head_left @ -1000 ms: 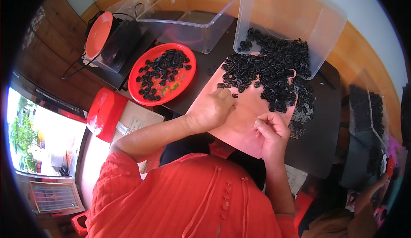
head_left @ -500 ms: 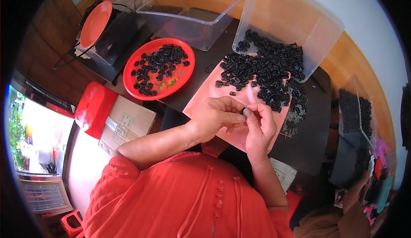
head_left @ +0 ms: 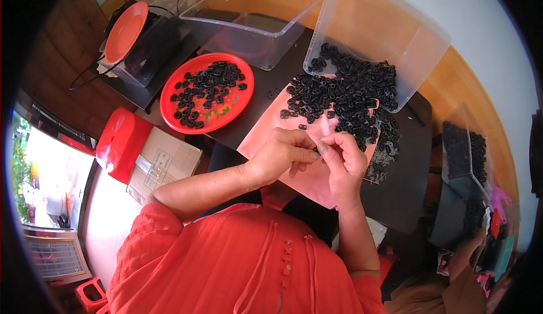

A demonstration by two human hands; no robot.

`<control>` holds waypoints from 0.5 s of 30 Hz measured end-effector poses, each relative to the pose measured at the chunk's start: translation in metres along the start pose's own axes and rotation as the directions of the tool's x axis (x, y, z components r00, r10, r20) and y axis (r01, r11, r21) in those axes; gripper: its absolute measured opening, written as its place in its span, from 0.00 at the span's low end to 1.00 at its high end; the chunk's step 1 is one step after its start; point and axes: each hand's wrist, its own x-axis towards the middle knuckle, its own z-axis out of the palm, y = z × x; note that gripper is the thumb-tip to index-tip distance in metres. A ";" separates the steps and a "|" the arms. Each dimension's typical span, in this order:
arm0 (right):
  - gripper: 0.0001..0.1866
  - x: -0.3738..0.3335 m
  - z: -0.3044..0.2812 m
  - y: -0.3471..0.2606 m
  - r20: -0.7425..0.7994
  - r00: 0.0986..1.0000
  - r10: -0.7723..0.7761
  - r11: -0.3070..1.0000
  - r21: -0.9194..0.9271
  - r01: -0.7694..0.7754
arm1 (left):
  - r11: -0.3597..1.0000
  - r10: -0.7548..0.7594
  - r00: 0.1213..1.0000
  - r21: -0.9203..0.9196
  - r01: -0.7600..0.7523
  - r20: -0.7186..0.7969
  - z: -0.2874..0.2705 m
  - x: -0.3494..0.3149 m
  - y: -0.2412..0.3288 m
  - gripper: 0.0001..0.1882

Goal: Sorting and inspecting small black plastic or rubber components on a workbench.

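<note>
Over a pink sheet [head_left: 268,124] on the dark table, my left hand [head_left: 284,154] and my right hand [head_left: 346,164] meet fingertip to fingertip. Both are closed in a pinch around a small black plastic part [head_left: 315,149], mostly hidden by the fingers. Just beyond them lies a large heap of black plastic parts [head_left: 339,96], each small with holes through it. It spills from a clear plastic bin [head_left: 390,23] tipped on its side. A few loose parts rest near my left hand. Small silvery metal pieces [head_left: 384,164] lie at the heap's right edge.
A red plate [head_left: 169,113] of similar black parts stands to the left, before a clear tub [head_left: 254,28]. Left of the table are a cardboard box [head_left: 167,164] and a red container [head_left: 121,144]. Another person's arm [head_left: 466,252] shows at lower right, near a clear bin [head_left: 466,150].
My fingertips have shifted slightly around the small black part, and less of it shows now. The whole view has moved a little; the heap and plate look the same.
</note>
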 end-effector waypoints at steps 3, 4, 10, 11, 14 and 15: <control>0.03 -0.007 0.004 0.005 -0.037 0.998 0.053 0.998 0.035 -0.052 | 0.998 0.019 0.997 -0.050 -0.023 -0.077 0.000 -0.003 -0.007 0.06; 0.03 -0.012 0.007 0.009 -0.036 0.998 0.059 0.998 0.035 -0.058 | 0.994 0.028 0.992 -0.102 -0.040 -0.120 0.000 -0.003 -0.010 0.06; 0.03 -0.020 0.020 0.014 -0.117 0.975 0.191 0.959 0.233 -0.160 | 0.982 0.074 0.980 -0.157 -0.104 -0.187 0.004 -0.004 -0.031 0.07; 0.03 -0.022 0.020 0.016 -0.112 0.972 0.205 0.957 0.233 -0.175 | 0.982 0.070 0.980 -0.159 -0.101 -0.189 0.003 -0.004 -0.033 0.07; 0.03 -0.023 0.020 0.013 -0.127 0.963 0.239 0.950 0.237 -0.205 | 0.984 0.051 0.986 -0.159 -0.076 -0.156 -0.002 -0.003 -0.036 0.07; 0.03 -0.023 0.020 0.013 -0.147 0.956 0.255 0.946 0.241 -0.215 | 0.986 0.042 0.987 -0.153 -0.065 -0.153 -0.004 -0.002 -0.035 0.08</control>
